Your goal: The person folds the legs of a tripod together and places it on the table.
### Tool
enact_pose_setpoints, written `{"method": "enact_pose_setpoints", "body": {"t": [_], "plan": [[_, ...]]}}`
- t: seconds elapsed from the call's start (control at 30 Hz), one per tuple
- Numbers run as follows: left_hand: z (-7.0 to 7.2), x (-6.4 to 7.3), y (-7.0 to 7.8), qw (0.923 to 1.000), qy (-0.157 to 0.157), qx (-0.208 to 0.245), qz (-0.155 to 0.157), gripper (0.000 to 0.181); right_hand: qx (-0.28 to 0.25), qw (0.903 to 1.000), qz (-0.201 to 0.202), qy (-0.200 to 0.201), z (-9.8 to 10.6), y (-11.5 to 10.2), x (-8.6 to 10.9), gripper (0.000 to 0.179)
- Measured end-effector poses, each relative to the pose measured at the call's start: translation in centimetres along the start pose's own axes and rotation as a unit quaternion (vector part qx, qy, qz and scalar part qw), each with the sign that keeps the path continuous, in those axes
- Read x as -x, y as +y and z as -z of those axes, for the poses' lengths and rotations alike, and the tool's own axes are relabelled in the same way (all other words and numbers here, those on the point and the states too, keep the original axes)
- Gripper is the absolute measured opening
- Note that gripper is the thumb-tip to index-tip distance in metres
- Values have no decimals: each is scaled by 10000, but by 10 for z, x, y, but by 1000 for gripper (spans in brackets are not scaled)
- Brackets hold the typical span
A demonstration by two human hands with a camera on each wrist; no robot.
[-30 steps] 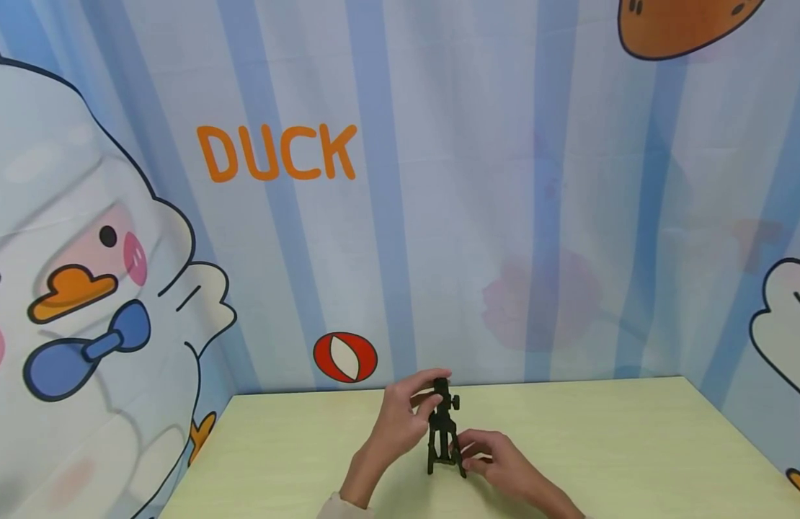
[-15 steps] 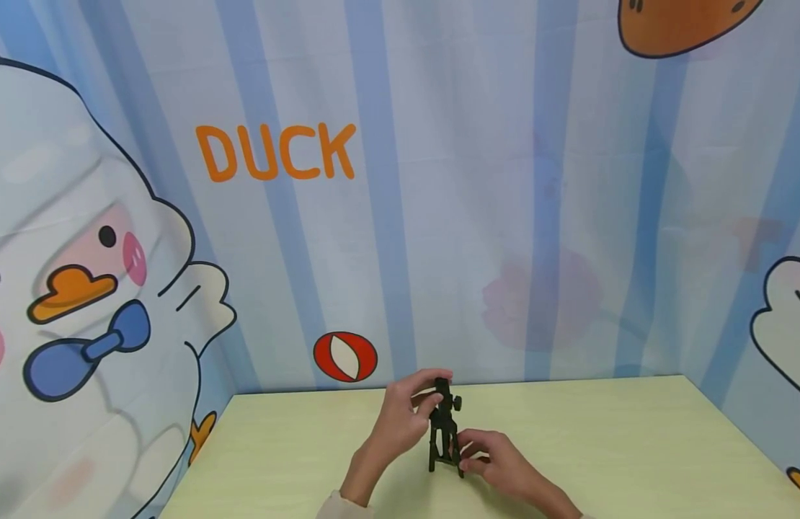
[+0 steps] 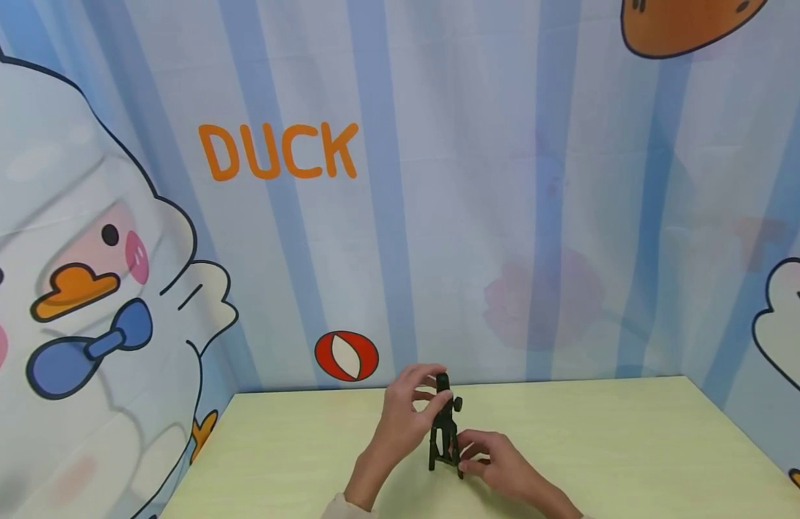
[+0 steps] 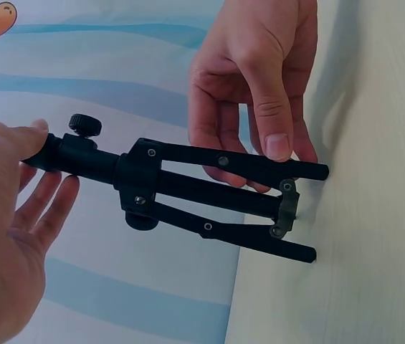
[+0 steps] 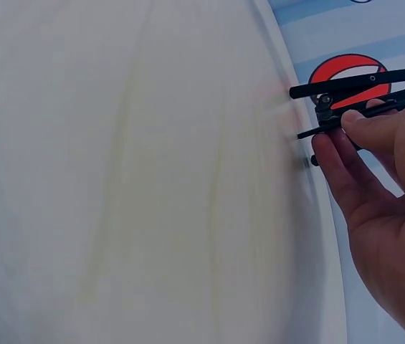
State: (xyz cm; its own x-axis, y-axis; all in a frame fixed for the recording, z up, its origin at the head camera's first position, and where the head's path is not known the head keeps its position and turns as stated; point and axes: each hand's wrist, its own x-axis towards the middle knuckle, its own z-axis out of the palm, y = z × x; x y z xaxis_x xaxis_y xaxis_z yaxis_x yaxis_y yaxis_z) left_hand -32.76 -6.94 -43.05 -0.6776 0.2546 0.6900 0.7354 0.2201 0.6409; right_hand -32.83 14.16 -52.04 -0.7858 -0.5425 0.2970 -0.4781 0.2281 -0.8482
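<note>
Head view farther, wrist views near tripod (image 4: pixel 202 190)

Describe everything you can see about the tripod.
The tripod looks matte black, plastic or painted metal, with a central column, braced legs partly spread, pale rivets and two round knobs. It's nearly upright, legs down at the table; whether they touch is unclear. The left hand grips its top; the right hand pinches one leg.

Left hand (image 4: pixel 5 244) pinches black tripod (image 4: pixel 216 195) by its top, frame left | right hand (image 4: pixel 256 79) grips one leg (image 4: pixel 202 156), upper centre | pale tabletop (image 4: pixel 374 236), right
</note>
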Motion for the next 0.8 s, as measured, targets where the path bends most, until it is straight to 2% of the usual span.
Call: {"method": "enact_pose_setpoints", "body": {"t": [0.2,0.4,0.57,0.8], "plan": [[-1,-2,4,9996,183,-215,-28,28,-172,9996,219,-23,0,0,2,17],[0,-3,6,9995,180,-249,-5,29,-160,9997,158,100,1,1,1,16],[1,-3,5,9996,200,-202,-27,31,12,9989,-184,440,0,0,1,14],[3,-2,3,9999,77,-71,9,34,80,9947,-345,967,0,0,-1,16]]}}
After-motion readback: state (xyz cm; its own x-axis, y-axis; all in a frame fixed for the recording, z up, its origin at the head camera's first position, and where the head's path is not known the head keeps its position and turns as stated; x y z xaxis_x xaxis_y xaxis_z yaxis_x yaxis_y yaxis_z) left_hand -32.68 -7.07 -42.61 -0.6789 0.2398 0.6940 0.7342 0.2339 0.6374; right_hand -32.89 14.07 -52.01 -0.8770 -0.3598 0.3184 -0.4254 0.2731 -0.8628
